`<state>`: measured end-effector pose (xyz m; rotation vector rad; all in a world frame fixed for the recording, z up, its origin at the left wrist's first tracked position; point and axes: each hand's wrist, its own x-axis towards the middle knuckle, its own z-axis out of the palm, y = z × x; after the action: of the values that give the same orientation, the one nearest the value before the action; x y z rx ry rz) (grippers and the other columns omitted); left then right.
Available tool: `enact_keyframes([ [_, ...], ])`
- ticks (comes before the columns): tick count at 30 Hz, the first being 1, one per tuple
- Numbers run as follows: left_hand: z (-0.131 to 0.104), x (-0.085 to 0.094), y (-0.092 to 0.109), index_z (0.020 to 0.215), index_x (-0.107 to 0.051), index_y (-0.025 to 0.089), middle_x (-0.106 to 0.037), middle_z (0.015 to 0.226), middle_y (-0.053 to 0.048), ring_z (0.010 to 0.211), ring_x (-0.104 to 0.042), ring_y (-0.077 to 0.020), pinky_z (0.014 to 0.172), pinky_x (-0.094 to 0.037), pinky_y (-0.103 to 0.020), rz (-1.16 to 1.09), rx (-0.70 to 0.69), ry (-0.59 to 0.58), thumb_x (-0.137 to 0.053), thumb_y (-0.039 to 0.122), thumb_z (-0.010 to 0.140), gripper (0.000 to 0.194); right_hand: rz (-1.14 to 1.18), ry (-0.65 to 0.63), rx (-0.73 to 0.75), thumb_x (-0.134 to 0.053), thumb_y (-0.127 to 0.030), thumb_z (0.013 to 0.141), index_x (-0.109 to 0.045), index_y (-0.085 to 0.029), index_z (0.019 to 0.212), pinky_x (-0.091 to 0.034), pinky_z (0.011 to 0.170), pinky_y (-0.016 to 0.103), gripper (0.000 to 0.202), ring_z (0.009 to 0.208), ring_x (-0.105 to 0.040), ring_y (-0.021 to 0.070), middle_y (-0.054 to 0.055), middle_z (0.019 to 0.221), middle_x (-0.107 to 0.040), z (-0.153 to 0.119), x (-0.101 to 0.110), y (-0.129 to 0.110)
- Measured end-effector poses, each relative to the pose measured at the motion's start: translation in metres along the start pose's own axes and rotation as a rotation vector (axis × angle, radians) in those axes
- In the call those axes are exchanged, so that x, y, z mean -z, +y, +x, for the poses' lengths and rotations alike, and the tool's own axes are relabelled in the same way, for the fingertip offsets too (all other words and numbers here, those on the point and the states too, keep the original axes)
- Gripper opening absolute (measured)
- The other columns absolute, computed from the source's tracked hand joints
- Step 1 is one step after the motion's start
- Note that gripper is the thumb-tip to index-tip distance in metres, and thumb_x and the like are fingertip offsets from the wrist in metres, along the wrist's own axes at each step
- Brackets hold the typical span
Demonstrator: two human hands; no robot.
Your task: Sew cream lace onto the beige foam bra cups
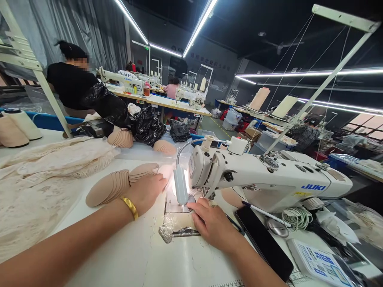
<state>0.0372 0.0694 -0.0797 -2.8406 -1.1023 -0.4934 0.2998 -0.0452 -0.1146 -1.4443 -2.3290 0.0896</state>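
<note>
Beige pads (107,188) | on table (128,255), left of sewing machine (239,171) | fanned row slants rightward, away from you | your left hand (147,194) nearer, right (214,222) by needle plate | both half-curled, grasp unclear

A head-worn camera is looking forward and down across a worktable (125,259).
From the near side, it is catching the left hand (146,192) and right hand (214,223) close up, framing a sewing machine (239,171) near on the right and reaching past a far table (167,102) to the ceiling lights (200,28).
</note>
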Motion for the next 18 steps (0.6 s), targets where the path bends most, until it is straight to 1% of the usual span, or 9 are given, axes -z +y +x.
enact_keyframes([
  [2,-0.008,0.004,0.008,0.067,-0.057,0.019,-0.063,0.068,-0.005,0.062,-0.06,-0.0242,0.059,-0.041,-0.035,0.03,-0.031,-0.056,-0.054,0.01,0.09,0.026,-0.002,0.007,0.0,-0.049,-0.015,0.101,-0.066,-0.025,0.121,-0.046,0.063,0.032,0.028,0.07,-0.058,0.0215,0.006,0.096,-0.072,0.0,0.001,-0.001],
  [4,-0.015,0.009,0.02,0.061,-0.053,0.02,-0.061,0.066,-0.004,0.064,-0.06,-0.024,0.06,-0.039,-0.034,0.026,-0.078,-0.112,-0.064,0.014,0.088,0.029,0.0,0.012,0.0,-0.049,-0.015,0.101,-0.067,-0.025,0.121,-0.043,0.061,0.031,0.028,0.065,-0.055,0.0199,0.005,0.095,-0.072,0.001,0.002,-0.001],
  [5,-0.017,0.01,0.027,0.06,-0.052,0.019,-0.061,0.068,-0.003,0.066,-0.06,-0.0228,0.06,-0.039,-0.032,-0.007,-0.104,-0.145,-0.069,0.013,0.084,0.03,0.003,0.016,0.003,-0.049,-0.015,0.101,-0.067,-0.025,0.121,-0.042,0.061,0.031,0.028,0.065,-0.055,0.0197,0.004,0.096,-0.071,0.002,0.003,-0.001],
  [7,-0.019,0.01,0.039,0.064,-0.056,0.018,-0.065,0.077,-0.002,0.071,-0.062,-0.0202,0.06,-0.04,-0.029,-0.113,-0.151,-0.186,-0.074,0.007,0.077,0.024,0.008,0.02,0.01,-0.05,-0.015,0.1,-0.067,-0.025,0.12,-0.042,0.061,0.031,0.028,0.069,-0.057,0.0204,0.004,0.094,-0.07,0.002,0.004,-0.001],
  [9,-0.017,0.006,0.048,0.071,-0.06,0.018,-0.066,0.083,-0.002,0.073,-0.062,-0.0182,0.06,-0.041,-0.027,-0.188,-0.184,-0.15,-0.072,0.003,0.076,0.02,0.008,0.016,0.006,-0.051,-0.014,0.1,-0.068,-0.025,0.12,-0.041,0.06,0.029,0.028,0.071,-0.057,0.0208,0.003,0.09,-0.067,0.002,0.004,-0.001],
  [13,-0.011,-0.003,0.057,0.075,-0.06,0.018,-0.066,0.081,-0.002,0.072,-0.058,-0.018,0.06,-0.041,-0.028,-0.185,-0.267,0.022,-0.057,0.001,0.086,0.021,0.015,0.015,0.001,-0.051,-0.014,0.099,-0.068,-0.026,0.12,-0.038,0.057,0.028,0.029,0.066,-0.052,0.019,0.001,0.086,-0.064,0.002,0.004,-0.001],
  [16,-0.008,-0.006,0.059,0.081,-0.061,0.018,-0.068,0.087,-0.004,0.074,-0.058,-0.0187,0.061,-0.044,-0.03,-0.168,-0.296,0.071,-0.053,0.001,0.089,0.02,0.016,0.01,0.002,-0.051,-0.013,0.099,-0.067,-0.027,0.12,-0.037,0.057,0.028,0.029,0.064,-0.05,0.0185,0.001,0.086,-0.064,0.003,0.005,-0.002],
  [18,-0.007,-0.006,0.061,0.083,-0.061,0.018,-0.068,0.087,-0.005,0.073,-0.058,-0.0196,0.061,-0.044,-0.031,-0.136,-0.297,0.09,-0.054,0.001,0.09,0.02,0.017,0.002,0.002,-0.05,-0.013,0.1,-0.067,-0.027,0.119,-0.037,0.057,0.028,0.029,0.064,-0.05,0.0185,0.001,0.085,-0.063,0.003,0.005,-0.002],
])
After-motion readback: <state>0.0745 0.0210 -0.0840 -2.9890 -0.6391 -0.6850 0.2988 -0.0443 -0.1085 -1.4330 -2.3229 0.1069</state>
